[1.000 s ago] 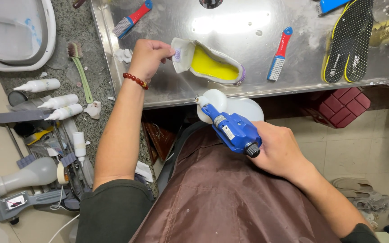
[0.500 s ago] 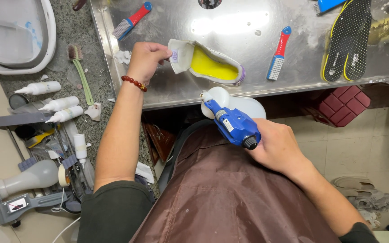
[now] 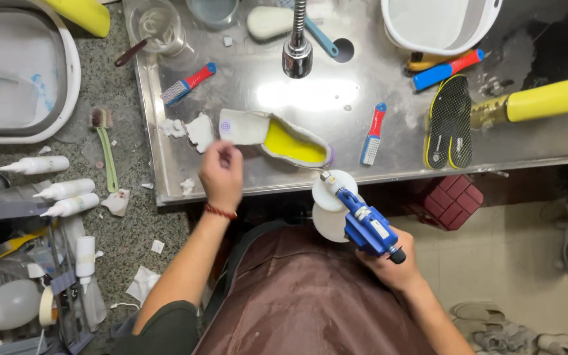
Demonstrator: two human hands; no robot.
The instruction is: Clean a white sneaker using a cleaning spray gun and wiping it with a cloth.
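Shoe [image 3: 277, 135], white and grey with a bright yellow inside, lies on its side on the metal counter [image 3: 396, 79], just below the faucet [image 3: 297, 49] and near the counter's front edge. The left hand [image 3: 221, 174] hovers over the front edge just left of the shoe's heel, fingers curled loosely and blurred; whether it touches the shoe or holds anything cannot be told. The right hand [image 3: 389, 260] is below the counter's edge, over the brown apron [image 3: 297, 302], its fingers wrapped around the blue handle of a spray gun [image 3: 363, 223] with a white round bottle fixed to it, nozzle pointing up toward the shoe. Right of the shoe lies a red and blue brush [image 3: 373, 131], and farther right a pair of black insoles [image 3: 449, 121] edged in yellow. Left of the shoe sit scraps of white paper [image 3: 192, 128], with another red and blue brush [image 3: 189, 82] above them.
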